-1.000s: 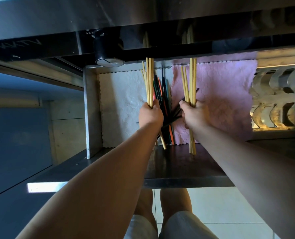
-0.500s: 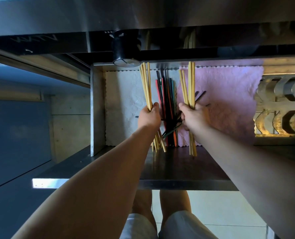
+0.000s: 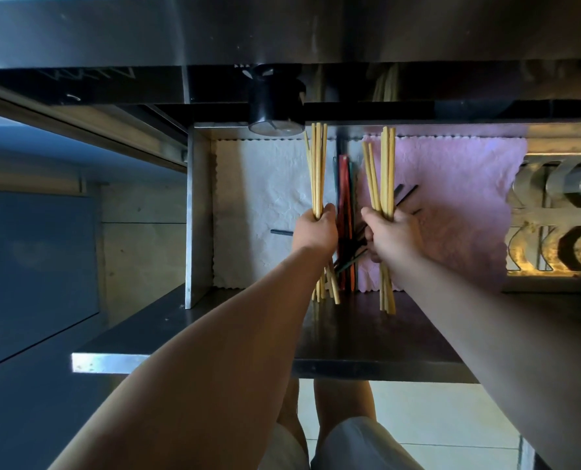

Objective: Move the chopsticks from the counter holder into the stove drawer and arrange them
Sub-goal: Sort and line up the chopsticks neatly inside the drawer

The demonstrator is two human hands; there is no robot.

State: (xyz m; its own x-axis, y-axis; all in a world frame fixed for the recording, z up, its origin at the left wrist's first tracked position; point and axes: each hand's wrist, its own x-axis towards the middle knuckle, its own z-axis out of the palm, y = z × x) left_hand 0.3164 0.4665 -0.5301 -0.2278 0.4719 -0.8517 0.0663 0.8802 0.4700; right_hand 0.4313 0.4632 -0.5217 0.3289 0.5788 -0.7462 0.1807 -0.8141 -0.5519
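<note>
In the open drawer (image 3: 199,215), the left hand (image 3: 314,232) curls tight round one bamboo bundle (image 3: 317,171), the right hand (image 3: 392,237) round a second bundle (image 3: 382,171). Coloured chopsticks (image 3: 345,198) lie between, at the left hand's three o'clock. Each bundle should probably go down parallel, tips toward twelve o'clock, ends levelled.

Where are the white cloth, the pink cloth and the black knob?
white cloth (image 3: 258,198): head view, its bare left part.
pink cloth (image 3: 452,198): head view, its bare right part.
black knob (image 3: 275,103): head view, its side.

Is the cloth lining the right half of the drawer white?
No, the right cloth is pink; the white cloth lies in the left half of the drawer.
</note>
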